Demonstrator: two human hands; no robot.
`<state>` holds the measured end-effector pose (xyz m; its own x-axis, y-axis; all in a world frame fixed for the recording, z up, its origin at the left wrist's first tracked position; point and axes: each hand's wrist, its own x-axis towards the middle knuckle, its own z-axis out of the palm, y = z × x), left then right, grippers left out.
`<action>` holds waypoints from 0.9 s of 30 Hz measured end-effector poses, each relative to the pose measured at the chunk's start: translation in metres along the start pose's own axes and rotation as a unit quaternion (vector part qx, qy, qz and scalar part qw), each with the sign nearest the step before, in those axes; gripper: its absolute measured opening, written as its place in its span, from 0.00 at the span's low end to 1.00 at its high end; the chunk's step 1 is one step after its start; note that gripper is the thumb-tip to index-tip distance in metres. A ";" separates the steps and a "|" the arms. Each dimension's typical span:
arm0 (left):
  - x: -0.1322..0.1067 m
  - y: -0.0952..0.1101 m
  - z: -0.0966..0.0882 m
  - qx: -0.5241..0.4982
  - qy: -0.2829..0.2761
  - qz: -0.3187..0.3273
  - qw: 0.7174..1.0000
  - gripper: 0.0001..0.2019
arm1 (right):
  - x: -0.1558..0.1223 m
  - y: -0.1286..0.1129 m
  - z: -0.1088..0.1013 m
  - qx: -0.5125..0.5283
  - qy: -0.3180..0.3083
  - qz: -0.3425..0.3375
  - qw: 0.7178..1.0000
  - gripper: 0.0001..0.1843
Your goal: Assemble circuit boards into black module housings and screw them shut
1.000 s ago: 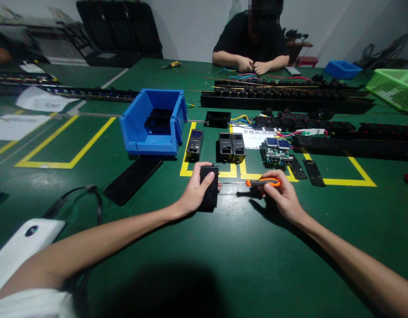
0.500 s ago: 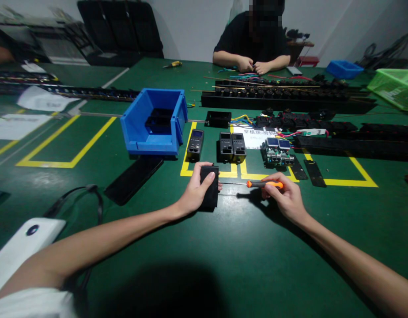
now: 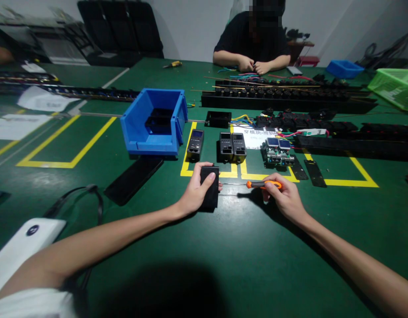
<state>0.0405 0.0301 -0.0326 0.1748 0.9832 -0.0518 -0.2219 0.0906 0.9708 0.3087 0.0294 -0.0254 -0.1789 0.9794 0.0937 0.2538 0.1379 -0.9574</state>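
Note:
My left hand [image 3: 193, 191] grips a black plastic case [image 3: 209, 194], thumb across its face and fingers behind it. In my right hand [image 3: 285, 194] is a screwdriver [image 3: 264, 184] with an orange and black handle. Its thin shaft points left, and the tip reaches the right side of the case; the exact contact point is too small to make out. Beyond the case stand a black module with a small screen [image 3: 195, 145] and a pair of black housings [image 3: 232, 147]. Green circuit boards with small screens [image 3: 278, 152] lie to their right, beside two flat black plates [image 3: 314, 173].
A blue bin [image 3: 153, 148] holding black parts stands left of the modules, with a black phone [image 3: 134, 180] before it. A white device [image 3: 32, 238] with a cable lies near my left arm. Long black rails [image 3: 286, 102] cross the back, where a person [image 3: 252, 39] sits.
The fingers of my right hand have shifted slightly around the screwdriver handle. The case and my left hand stay nearly in place.

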 end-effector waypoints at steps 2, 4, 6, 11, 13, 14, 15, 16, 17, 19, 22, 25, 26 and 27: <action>0.000 0.000 0.000 0.001 0.000 0.001 1.000 0.21 | 0.000 0.001 0.000 0.015 -0.002 -0.003 1.000 0.12; 0.000 0.000 0.000 0.002 0.000 0.000 1.000 0.21 | -0.001 0.003 0.001 0.036 -0.004 -0.013 0.999 0.13; 0.001 0.000 0.000 0.002 0.002 0.000 1.000 0.21 | -0.003 0.004 0.000 0.044 -0.001 -0.024 0.999 0.13; 0.001 0.002 0.001 -0.001 0.006 0.001 1.000 0.21 | -0.004 0.004 -0.002 0.007 0.023 -0.024 0.999 0.12; 0.001 0.002 0.001 -0.001 0.010 -0.003 1.000 0.21 | -0.003 0.003 -0.003 -0.001 0.026 -0.023 0.999 0.12; 0.001 0.002 0.001 -0.001 0.011 -0.004 1.000 0.21 | -0.003 0.002 -0.003 -0.002 0.027 -0.022 0.999 0.12; 0.001 0.003 0.001 -0.001 0.010 -0.005 1.000 0.21 | -0.002 0.001 -0.003 -0.001 0.027 -0.020 0.999 0.12; 0.001 0.003 0.001 -0.002 0.009 -0.005 1.000 0.21 | -0.002 0.001 -0.002 0.001 0.027 -0.019 0.999 0.12; 0.001 0.003 0.001 -0.002 0.008 -0.005 1.000 0.21 | -0.002 0.000 -0.002 0.004 0.028 -0.018 0.999 0.12; 0.001 0.003 0.002 -0.004 0.009 -0.005 1.000 0.21 | -0.002 -0.002 -0.001 0.010 0.026 -0.017 0.999 0.12; 0.000 0.003 0.002 -0.003 0.011 -0.005 1.000 0.21 | -0.001 -0.003 -0.001 0.015 0.023 -0.014 1.000 0.12; 0.000 0.004 0.002 -0.001 0.011 -0.005 1.000 0.21 | -0.001 -0.004 0.000 0.027 0.015 -0.006 1.000 0.12; 0.000 0.004 0.002 -0.001 0.012 -0.005 1.000 0.22 | -0.001 -0.004 0.000 0.031 0.011 -0.002 0.999 0.12; 0.000 0.004 0.002 -0.001 0.012 -0.006 1.000 0.22 | -0.001 -0.004 0.000 0.034 0.008 0.002 0.999 0.12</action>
<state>0.0417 0.0305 -0.0285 0.1541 0.9857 -0.0685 -0.2226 0.1022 0.9695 0.3079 0.0275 -0.0217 -0.1626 0.9822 0.0945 0.1884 0.1249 -0.9741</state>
